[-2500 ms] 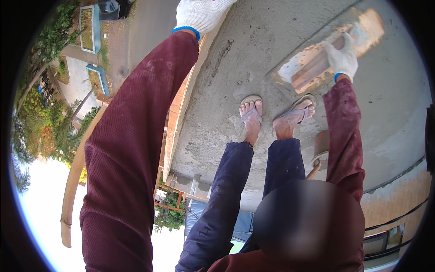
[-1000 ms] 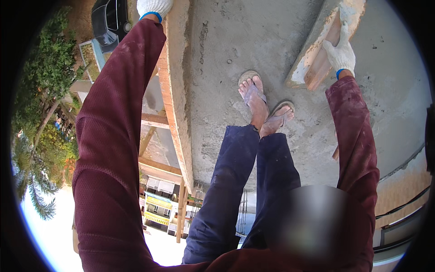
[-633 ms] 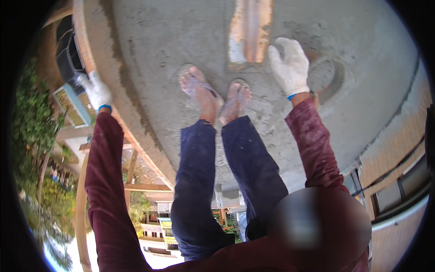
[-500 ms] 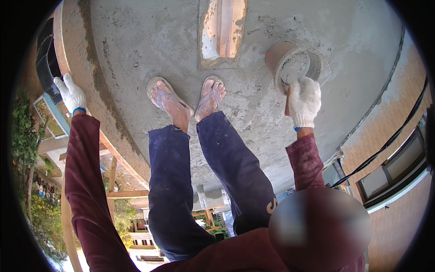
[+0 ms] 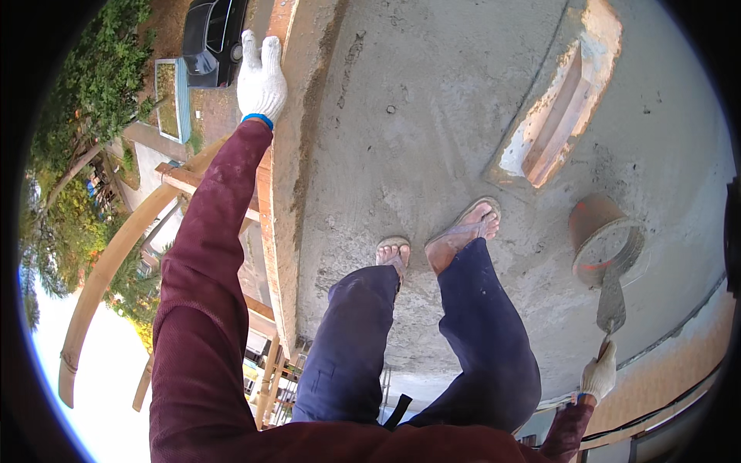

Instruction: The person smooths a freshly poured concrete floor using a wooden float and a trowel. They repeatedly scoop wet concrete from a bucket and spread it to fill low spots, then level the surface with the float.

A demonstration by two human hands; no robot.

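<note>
The right hand (image 5: 599, 374), in a white glove, is closed around the handle of a trowel (image 5: 611, 305) whose blade tip reaches the rim of an orange bucket (image 5: 604, 239) standing on the concrete slab (image 5: 432, 116). The left hand (image 5: 261, 77), also gloved, is stretched out flat and holds nothing, over the slab's outer edge. Sandalled feet stand mid-slab, near a wooden mortar trough (image 5: 557, 116); a dark car (image 5: 212, 38) is parked far below.

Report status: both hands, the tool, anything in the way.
Left gloved hand open, raised beyond slab edge. Right gloved hand grips steel pointed trowel, blade over orange round bucket. Nothing between them.
</note>
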